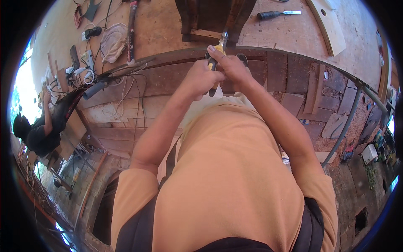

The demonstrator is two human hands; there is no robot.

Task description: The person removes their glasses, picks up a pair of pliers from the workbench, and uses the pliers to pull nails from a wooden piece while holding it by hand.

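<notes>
Both hands meet on a pair of pliers (223,39) with yellow and black handles, held at the near edge of the workbench. My left hand (200,80) is closed around one handle. Next to it, my right hand (235,69) is also closed on the pliers, its thumb lying along the yellow part. The metal jaws point away from me and touch the near edge of a dark piece with wooden strips inside (205,33). What the jaws grip, if anything, is too small to tell.
On the workbench (159,29) lie a chisel (268,15), a pale board (328,29), a crumpled cloth (113,42) and a long-handled tool (132,31). Cables and plugs (84,73) crowd the left edge. Another person (40,130) works at the far left. A grey pipe (350,115) stands right.
</notes>
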